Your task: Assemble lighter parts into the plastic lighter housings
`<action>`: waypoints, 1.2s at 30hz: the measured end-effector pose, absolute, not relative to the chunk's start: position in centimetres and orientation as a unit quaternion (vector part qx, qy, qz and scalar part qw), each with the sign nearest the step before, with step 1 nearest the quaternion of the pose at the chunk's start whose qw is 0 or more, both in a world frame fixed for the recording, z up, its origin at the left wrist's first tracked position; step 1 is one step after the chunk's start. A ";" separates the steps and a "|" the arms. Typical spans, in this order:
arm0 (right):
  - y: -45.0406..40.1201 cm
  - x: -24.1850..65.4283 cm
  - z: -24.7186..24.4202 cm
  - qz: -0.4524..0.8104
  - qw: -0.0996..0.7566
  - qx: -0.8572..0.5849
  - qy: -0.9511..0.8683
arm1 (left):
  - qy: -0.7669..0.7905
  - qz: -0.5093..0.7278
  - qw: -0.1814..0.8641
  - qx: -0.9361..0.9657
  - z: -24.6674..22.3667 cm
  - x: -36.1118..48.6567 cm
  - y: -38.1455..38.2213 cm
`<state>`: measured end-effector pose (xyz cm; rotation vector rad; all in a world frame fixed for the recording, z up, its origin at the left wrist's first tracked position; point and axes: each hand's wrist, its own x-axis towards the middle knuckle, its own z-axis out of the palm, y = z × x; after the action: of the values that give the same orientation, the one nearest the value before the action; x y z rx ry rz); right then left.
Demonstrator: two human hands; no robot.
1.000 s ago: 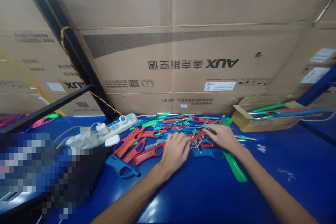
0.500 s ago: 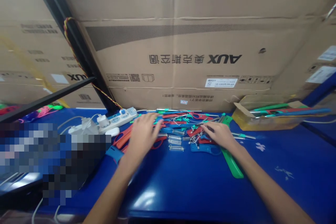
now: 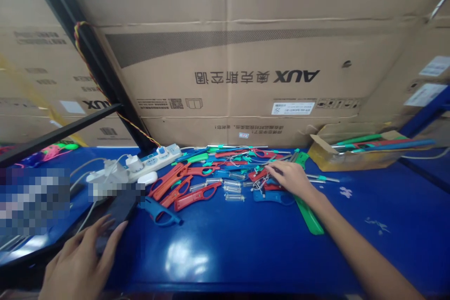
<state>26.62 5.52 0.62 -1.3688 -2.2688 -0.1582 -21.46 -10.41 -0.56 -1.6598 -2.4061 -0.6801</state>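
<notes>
My left hand [image 3: 82, 258] is at the lower left, its thumb and fingers around the near end of a dark, flat phone-like object [image 3: 122, 204]. At the right of the pile, my right hand [image 3: 293, 179] has its fingertips pinched at a bunch of thin white wires [image 3: 260, 183]. Beneath these lie red and blue plastic lighter handles, one blue handle [image 3: 270, 197] in front. Several clear small tubes [image 3: 234, 190] lie mid-table. Orange-red lighter handles [image 3: 197, 197] and a blue one [image 3: 161, 212] spread to the left. A green handle [image 3: 309, 215] lies under my right wrist.
A white power strip [image 3: 154, 161] with plugs and cables lies at the back left. An open carton [image 3: 346, 161] of long lighters stands at the back right. Large cardboard boxes [image 3: 225, 56] wall off the back of the blue table [image 3: 246, 248]. A black post [image 3: 94, 70] rises at left.
My left hand has moved from above the orange-red handles down and left to the dark phone-like object, uncovering the handles. My right hand has stayed at the white wires.
</notes>
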 end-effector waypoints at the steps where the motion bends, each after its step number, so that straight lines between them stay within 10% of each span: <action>1: 5.5 26.6 0.7 -0.058 0.241 -0.501 -0.829 | -0.765 -0.252 0.082 -0.587 0.0 -20.6 -10.0; 14: 5.6 26.8 0.1 -0.066 0.251 -0.497 -0.828 | -0.426 -0.224 0.126 -0.867 2.6 -2.6 7.6; 36: 4.4 25.1 1.0 -0.057 0.237 -0.457 -0.855 | -0.429 -0.217 0.126 -0.868 0.3 -2.8 6.4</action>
<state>25.13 4.44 1.00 -1.2516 -2.3447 -0.1573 -2.83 6.43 0.31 -2.5277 -1.2484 -0.6309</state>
